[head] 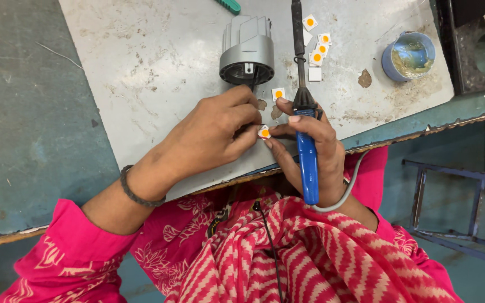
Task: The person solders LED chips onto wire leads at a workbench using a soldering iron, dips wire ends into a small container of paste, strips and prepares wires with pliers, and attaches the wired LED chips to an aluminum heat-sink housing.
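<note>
My left hand (209,134) and my right hand (304,148) meet over the near edge of a grey metal sheet (158,73). Between their fingertips sits a small white square chip with an orange centre (264,133). My left thumb and fingers pinch it, with thin dark wires running under them. My right hand also grips a blue-handled soldering iron (307,160), its black shaft pointing away from me. A grey cylindrical lamp housing (246,51) lies just beyond my left hand.
Several more white chips with orange centres (316,47) lie beside the iron's shaft, one (278,93) near my fingers. A blue round tin of flux (408,56) stands at the right. A black box with a round hole (478,45) is further right. A blue metal frame (450,202) stands on the floor.
</note>
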Demonstrator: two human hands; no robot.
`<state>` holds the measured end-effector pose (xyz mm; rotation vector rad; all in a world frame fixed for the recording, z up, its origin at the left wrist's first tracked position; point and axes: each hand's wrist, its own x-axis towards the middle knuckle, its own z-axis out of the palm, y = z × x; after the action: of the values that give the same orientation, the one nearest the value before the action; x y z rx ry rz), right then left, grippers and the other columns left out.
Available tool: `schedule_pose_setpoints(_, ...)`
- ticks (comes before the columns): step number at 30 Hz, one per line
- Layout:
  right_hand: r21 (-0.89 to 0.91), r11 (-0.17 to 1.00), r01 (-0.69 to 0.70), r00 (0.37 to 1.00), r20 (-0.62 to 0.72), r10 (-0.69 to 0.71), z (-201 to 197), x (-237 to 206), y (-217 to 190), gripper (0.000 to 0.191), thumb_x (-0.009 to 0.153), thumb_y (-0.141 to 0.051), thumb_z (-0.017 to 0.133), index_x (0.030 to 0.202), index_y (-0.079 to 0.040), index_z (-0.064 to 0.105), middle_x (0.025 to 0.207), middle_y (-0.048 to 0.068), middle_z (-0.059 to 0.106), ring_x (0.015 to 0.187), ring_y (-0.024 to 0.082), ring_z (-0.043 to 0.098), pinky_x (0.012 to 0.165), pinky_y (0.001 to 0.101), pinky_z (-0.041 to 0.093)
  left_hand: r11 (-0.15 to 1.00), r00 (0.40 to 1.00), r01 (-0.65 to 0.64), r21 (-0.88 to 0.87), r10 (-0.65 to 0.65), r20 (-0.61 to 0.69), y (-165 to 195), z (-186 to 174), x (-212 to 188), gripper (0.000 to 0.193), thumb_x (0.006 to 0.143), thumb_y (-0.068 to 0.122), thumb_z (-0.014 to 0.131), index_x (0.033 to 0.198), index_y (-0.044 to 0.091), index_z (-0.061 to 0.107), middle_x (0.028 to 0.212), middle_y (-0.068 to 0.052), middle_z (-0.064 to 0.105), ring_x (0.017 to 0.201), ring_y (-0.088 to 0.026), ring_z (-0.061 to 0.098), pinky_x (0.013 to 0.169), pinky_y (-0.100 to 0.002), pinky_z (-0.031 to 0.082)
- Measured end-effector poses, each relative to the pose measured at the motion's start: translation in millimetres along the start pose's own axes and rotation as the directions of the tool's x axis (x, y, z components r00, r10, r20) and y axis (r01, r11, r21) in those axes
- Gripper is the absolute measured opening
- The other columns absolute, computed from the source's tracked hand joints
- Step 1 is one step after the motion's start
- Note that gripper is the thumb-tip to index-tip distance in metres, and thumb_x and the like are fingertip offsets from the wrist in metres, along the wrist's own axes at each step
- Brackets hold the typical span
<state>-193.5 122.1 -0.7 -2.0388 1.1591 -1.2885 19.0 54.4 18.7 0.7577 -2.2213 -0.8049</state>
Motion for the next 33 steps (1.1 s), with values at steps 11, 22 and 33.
schedule_pose_setpoints(11, -0.038, 0.999, -0.003, 1.000, 0.001, 0.003, -1, 1, -1, 0.058, 0.095, 0.008, 0.079, 0.132, -0.010, 0.038, 0.142, 0.025, 0.059, 0.108, 0.022, 0.077, 0.090, 0.0291, 0.065, 0.999, 0.996, 0.027, 0.022, -0.028, 0.083, 1, -2, 2, 0.015, 0.088, 0.008, 0.069, 0.101, 0.001, 0.068, 0.102, -0.014, 0.060, 0.087, -0.033, 0.067, 0.074, -0.042, 0.055)
schedule_pose_setpoints(22, -0.032, 0.999, 0.002, 1.000, 0.004, -0.001, -1, 2, -1, 0.057, 0.096, 0.007, 0.078, 0.132, -0.010, 0.038, 0.142, 0.024, 0.059, 0.109, 0.023, 0.078, 0.089, 0.0279, 0.066, 0.997, 0.994, 0.074, 0.018, -0.075, 0.074, -3, 1, 7, 0.018, 0.086, 0.010, 0.072, 0.101, 0.000, 0.068, 0.103, -0.014, 0.060, 0.089, -0.034, 0.067, 0.076, -0.043, 0.054)
schedule_pose_setpoints(33, -0.017, 1.000, -0.004, 1.000, -0.001, 0.004, 0, 1, 1, 0.058, 0.097, 0.008, 0.077, 0.133, -0.010, 0.037, 0.143, 0.024, 0.059, 0.107, 0.023, 0.077, 0.086, 0.0267, 0.065, 0.996, 0.991, 0.084, -0.042, -0.079, 0.108, -11, -2, 17, 0.014, 0.081, 0.011, 0.072, 0.088, -0.001, 0.070, 0.094, -0.017, 0.063, 0.081, -0.035, 0.066, 0.071, -0.043, 0.053)
